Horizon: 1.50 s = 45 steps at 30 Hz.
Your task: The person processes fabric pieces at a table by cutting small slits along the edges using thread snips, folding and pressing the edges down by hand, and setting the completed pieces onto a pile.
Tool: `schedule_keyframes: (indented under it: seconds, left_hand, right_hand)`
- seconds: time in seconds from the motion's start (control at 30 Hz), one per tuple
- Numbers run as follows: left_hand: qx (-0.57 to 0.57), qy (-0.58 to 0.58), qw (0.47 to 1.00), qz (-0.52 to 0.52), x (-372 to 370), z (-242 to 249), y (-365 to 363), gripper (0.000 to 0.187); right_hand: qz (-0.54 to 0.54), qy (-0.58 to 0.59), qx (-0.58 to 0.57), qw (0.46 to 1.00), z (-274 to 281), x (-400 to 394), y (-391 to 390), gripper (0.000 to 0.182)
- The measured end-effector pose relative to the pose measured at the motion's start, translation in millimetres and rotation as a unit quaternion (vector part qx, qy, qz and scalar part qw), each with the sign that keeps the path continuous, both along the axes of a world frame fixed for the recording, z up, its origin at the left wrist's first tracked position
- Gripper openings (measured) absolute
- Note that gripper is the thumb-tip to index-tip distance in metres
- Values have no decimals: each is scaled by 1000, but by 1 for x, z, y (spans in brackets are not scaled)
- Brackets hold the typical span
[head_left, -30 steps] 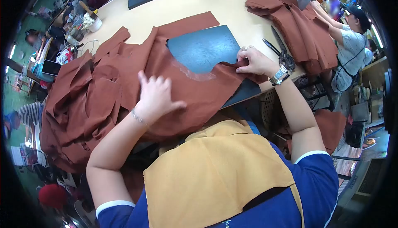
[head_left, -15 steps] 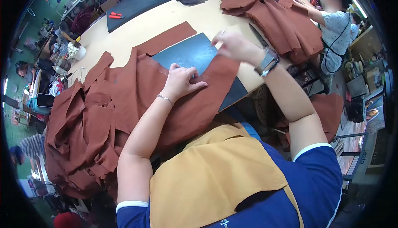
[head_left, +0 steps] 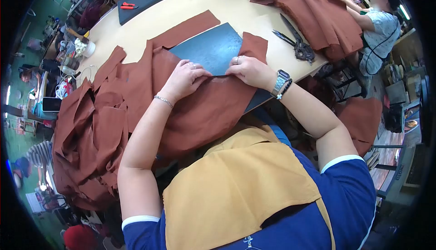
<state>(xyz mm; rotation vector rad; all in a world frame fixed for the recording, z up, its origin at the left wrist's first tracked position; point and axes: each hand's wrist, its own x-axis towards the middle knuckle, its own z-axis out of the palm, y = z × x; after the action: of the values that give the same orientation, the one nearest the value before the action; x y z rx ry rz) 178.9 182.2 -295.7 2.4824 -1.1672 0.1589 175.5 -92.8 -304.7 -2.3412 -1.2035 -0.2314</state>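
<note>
Right hand [head_left: 252, 72] has come down to brown cloth [head_left: 204, 118], near left hand [head_left: 184, 79]. Both pinch its edge, fingers [head_left: 200, 72] nearly closed. Cloth under and nearside of fingers; blue board [head_left: 209, 48] just beyond. Looks light, limp; best held at edge, 2-handed.

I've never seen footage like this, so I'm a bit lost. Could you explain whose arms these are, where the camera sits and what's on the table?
There's no machine: these are a person's bare hands, and every picture comes from one camera on that person's head. The left hand and right hand appear to pinch the edge of a brown sheet, beside a blue board. More brown pieces are heaped to the left. The pale table also bears dark pointed tools and a brown stack.
</note>
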Motion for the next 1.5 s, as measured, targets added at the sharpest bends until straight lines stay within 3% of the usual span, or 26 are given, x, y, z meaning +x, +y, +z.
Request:
schedule_keyframes:
  seconds: [0.27,0.57,0.87,1.4,1.5]
  left_hand:
    - [49,-192,980,5,-7,-15,11,24]
    - [30,-195,980,25,-9,-20,15,20]
    - [36,-271,962,20,7,-21,37,17]
    - [18,-188,976,105,13,-32,38,18]
    - [23,-176,978,113,14,-33,37,18]
  right_hand:
    - [2,-147,-41,988,-11,-12,3,22]
    - [-67,-143,-167,973,4,-38,27,33]
    - [-65,-127,-105,984,-8,-39,42,26]
    - [-106,-46,-167,979,12,-43,63,48]
    - [-127,-45,-207,969,13,-39,74,46]
